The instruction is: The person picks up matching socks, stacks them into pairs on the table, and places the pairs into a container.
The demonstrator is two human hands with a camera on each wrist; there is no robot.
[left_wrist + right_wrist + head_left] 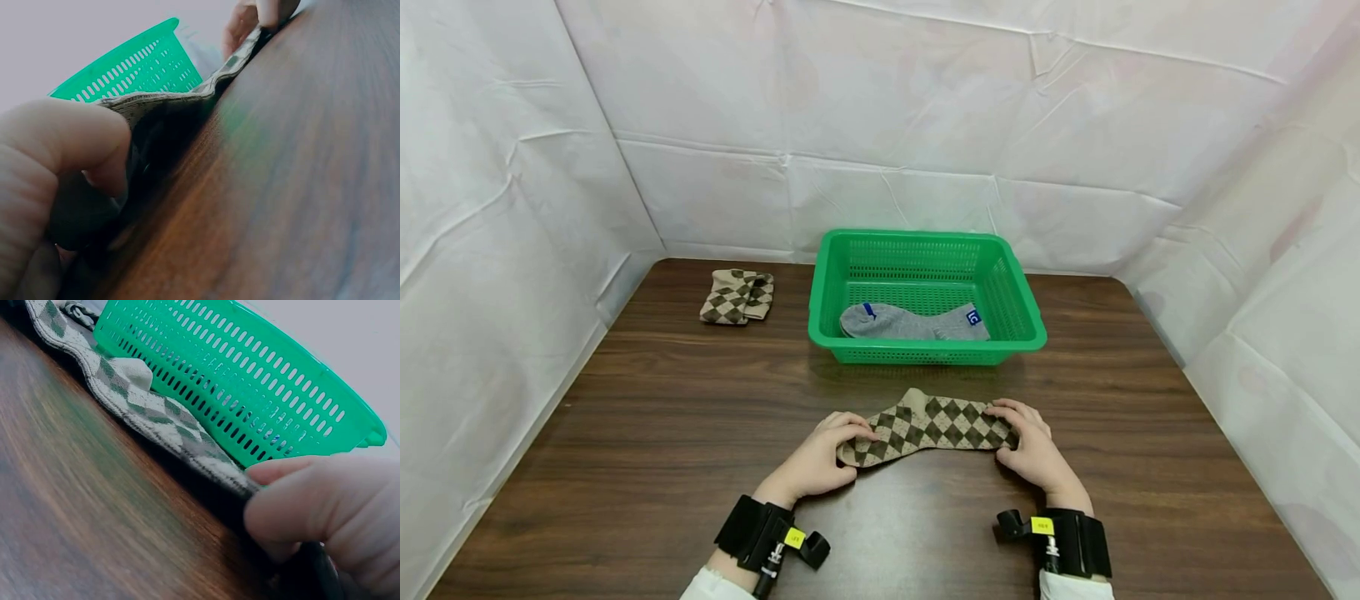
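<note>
A beige and brown argyle sock (955,422) stretches sideways between the two hands, in front of the basket. At its toe end my left hand (822,454) pinches the fabric between thumb and fingers. The cuff end is pinched by my right hand (1032,442). In the left wrist view the sock's edge (153,99) is lifted off the wood near the thumb, with a dark gap below. Along the right wrist view the sock (156,422) runs away from the thumb (281,509), its near edge raised.
A green plastic basket (925,357) stands at the back middle, with grey socks (910,323) lying inside. Left of it a folded argyle sock bundle (736,297) lies on the brown wooden table (647,433). White sheeting (880,100) hangs behind and at both sides.
</note>
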